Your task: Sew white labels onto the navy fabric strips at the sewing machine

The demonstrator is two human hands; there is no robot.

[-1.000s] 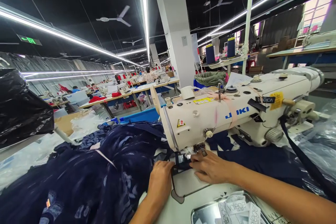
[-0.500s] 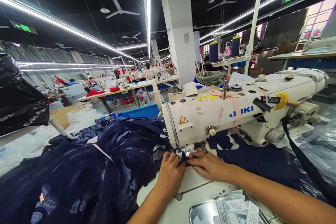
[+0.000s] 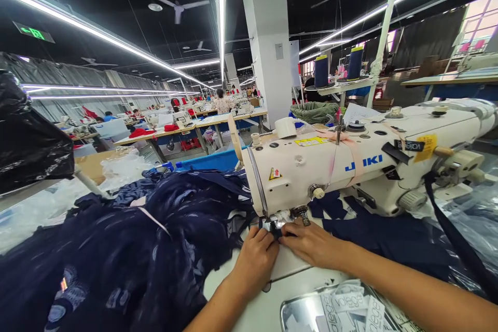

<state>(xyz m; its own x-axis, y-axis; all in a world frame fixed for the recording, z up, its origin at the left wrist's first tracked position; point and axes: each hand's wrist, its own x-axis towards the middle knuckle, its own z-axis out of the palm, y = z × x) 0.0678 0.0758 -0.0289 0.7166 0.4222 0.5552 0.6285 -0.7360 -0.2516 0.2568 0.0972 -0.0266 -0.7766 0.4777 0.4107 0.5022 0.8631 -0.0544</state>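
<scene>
A: In the head view, where is the dark cloth (image 3: 277, 233) lying from your hands?

B: It is showing as a small patch at your fingertips, between your left hand (image 3: 259, 257) and your right hand (image 3: 307, 241), just at the metal foot (image 3: 274, 222) of the sewing machine (image 3: 288, 171).

A: Which hand is lying nearer?

B: Neither, clearly; your fingertips are closing in on it from both sides.

A: Which way is its long axis running?

B: The visible bit seems to be running from the foot toward you, but your fingers are hiding the rest, so you are getting no sure reading.

A: How are your hands shaping?

B: Both are forming a narrow bunch of fingers; whether they are pinching or only pressing the cloth, I cannot tell.

A: What is sitting around them?

B: A garment pile (image 3: 116, 254) is lying left of your left hand, and a tray (image 3: 284, 316) of labels (image 3: 350, 301) is resting on the surface (image 3: 307, 286) below your right forearm.
</scene>
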